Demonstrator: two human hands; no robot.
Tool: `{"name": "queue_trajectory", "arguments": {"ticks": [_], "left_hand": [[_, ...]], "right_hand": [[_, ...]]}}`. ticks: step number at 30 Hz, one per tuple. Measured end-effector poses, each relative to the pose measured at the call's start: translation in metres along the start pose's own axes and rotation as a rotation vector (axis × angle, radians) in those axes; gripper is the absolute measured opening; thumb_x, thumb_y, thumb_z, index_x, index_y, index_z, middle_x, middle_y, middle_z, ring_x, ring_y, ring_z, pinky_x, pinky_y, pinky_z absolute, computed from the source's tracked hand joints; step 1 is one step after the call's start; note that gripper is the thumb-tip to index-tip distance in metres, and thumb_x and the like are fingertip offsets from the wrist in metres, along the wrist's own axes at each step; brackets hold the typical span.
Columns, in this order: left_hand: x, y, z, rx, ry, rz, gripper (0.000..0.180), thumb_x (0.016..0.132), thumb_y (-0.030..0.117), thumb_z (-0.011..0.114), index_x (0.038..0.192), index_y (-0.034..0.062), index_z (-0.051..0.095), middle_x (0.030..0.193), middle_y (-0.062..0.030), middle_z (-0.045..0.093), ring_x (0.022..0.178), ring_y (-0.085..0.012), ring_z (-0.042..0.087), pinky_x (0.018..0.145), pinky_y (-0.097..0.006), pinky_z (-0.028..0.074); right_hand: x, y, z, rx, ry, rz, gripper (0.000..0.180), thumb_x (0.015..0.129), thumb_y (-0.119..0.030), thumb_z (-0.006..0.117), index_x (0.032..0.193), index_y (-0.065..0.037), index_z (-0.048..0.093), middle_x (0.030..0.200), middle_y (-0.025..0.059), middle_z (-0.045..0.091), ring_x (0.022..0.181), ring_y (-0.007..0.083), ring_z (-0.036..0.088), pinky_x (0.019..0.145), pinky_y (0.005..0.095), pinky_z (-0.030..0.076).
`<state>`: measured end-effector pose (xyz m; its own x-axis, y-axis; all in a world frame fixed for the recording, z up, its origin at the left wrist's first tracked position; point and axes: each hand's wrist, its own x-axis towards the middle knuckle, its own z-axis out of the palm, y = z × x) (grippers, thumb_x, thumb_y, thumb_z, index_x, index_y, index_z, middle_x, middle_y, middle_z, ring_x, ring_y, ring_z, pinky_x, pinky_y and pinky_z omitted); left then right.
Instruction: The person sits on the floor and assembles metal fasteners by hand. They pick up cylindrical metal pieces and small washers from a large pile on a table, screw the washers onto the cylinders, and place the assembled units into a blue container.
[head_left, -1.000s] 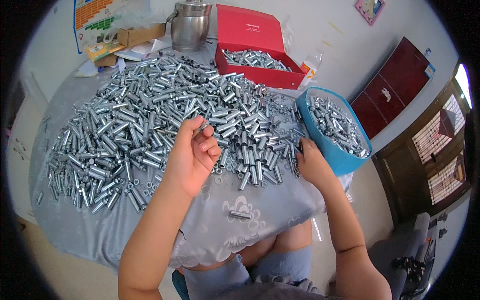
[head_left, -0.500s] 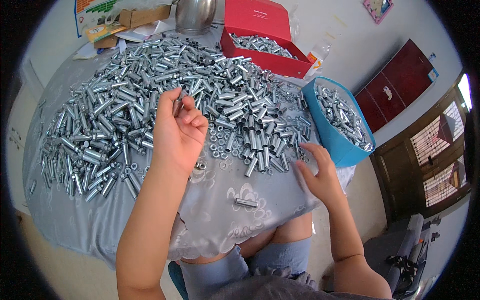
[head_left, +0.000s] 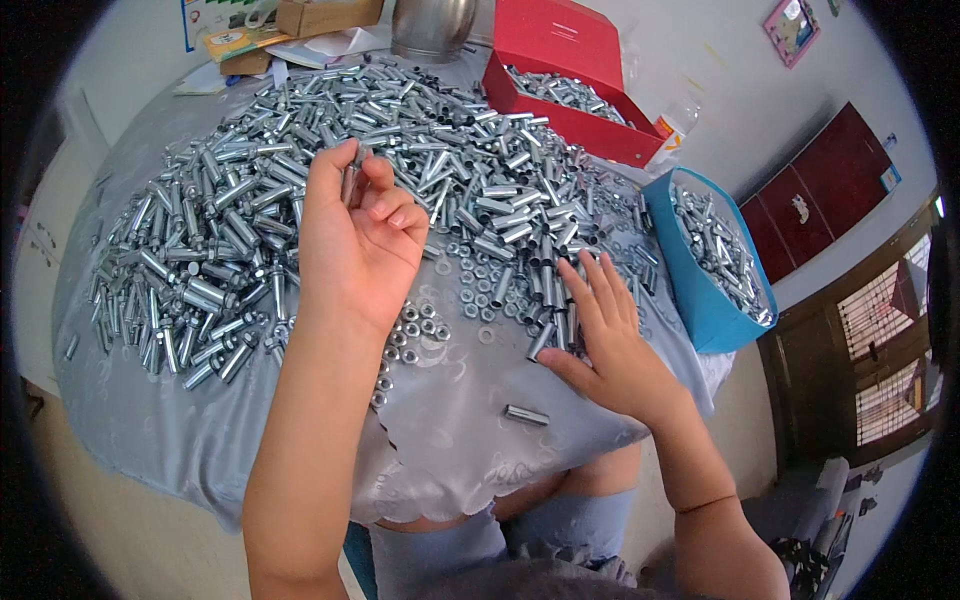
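My left hand [head_left: 365,245] is raised over the big heap of metal sleeve anchor bolts [head_left: 225,225], palm up. Its fingers curl together around something slim and greyish that I cannot make out. On the right, my right hand [head_left: 620,355] has its fingers spread over loose metal sleeves [head_left: 515,220], the thumb close to one sleeve [head_left: 541,342] at the pile's near edge. A single sleeve [head_left: 526,414] lies apart on the silvery tablecloth [head_left: 450,440]. Hex nuts [head_left: 482,290] are scattered between my hands, and more nuts [head_left: 408,335] show beside my left forearm.
A blue bin [head_left: 715,270] full of metal parts stands at the right edge of the table. Behind are a red box [head_left: 580,125] of similar parts, a plastic bottle [head_left: 675,125], a metal jug [head_left: 430,28] and a cardboard box [head_left: 325,17]. Small washers [head_left: 610,205] lie near the bin.
My right hand has moved left and onto the sleeves, fingers now spread. The left hand keeps its curled pose. The whole view has shifted slightly, uncovering nuts beside my left forearm.
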<state>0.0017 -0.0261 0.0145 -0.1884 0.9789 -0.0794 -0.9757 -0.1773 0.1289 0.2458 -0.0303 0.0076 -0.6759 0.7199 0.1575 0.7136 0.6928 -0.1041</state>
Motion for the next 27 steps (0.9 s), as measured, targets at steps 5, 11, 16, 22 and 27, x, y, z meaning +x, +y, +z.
{"name": "queue_trajectory", "arguments": {"ticks": [5,11,16,22,27], "left_hand": [[0.0,0.014,0.002,-0.038,-0.041,0.036,0.015,0.078,0.016,0.058,0.071,0.0092,0.048,0.066,0.0027,0.054,0.047,-0.0067,0.038,0.047,-0.021,0.032],[0.0,0.019,0.001,-0.048,-0.046,0.057,0.015,0.081,0.017,0.055,0.071,0.0076,0.049,0.067,0.0034,0.054,0.049,-0.0075,0.038,0.047,-0.022,0.032],[0.002,0.021,0.0,-0.045,-0.023,0.041,0.015,0.081,0.017,0.055,0.07,0.0075,0.049,0.067,0.0033,0.053,0.049,-0.0076,0.037,0.048,-0.022,0.031],[0.003,0.019,-0.001,-0.019,-0.027,0.048,0.015,0.082,0.016,0.054,0.071,0.0072,0.048,0.067,0.003,0.053,0.048,-0.0075,0.038,0.047,-0.022,0.032],[0.003,0.02,-0.002,-0.014,-0.029,0.048,0.014,0.082,0.016,0.054,0.072,0.0071,0.049,0.067,0.003,0.053,0.049,-0.0076,0.038,0.047,-0.022,0.032]], "right_hand": [[0.013,-0.003,0.012,-0.018,0.035,0.024,0.065,0.081,-0.032,0.056,0.133,-0.007,0.027,0.134,0.0262,0.023,0.125,0.0447,0.019,0.1,0.0503,0.019],[0.029,0.002,0.008,-0.034,0.236,-0.038,0.029,0.076,-0.021,0.061,0.104,-0.013,0.06,0.126,0.0214,0.038,0.119,0.041,0.032,0.096,0.0469,0.029],[0.056,-0.002,0.001,-0.148,0.31,-0.107,0.014,0.064,-0.017,0.068,0.078,-0.013,0.069,0.115,0.0127,0.05,0.109,0.0311,0.045,0.088,0.0403,0.037],[0.062,-0.001,0.006,-0.185,0.253,-0.076,0.007,0.065,-0.016,0.067,0.071,-0.014,0.068,0.086,0.0025,0.055,0.086,0.0218,0.052,0.074,0.0348,0.042],[0.064,0.004,0.007,-0.046,0.192,-0.025,0.007,0.066,-0.016,0.067,0.072,-0.012,0.067,0.077,0.004,0.052,0.076,0.0219,0.053,0.068,0.0343,0.044]]}}
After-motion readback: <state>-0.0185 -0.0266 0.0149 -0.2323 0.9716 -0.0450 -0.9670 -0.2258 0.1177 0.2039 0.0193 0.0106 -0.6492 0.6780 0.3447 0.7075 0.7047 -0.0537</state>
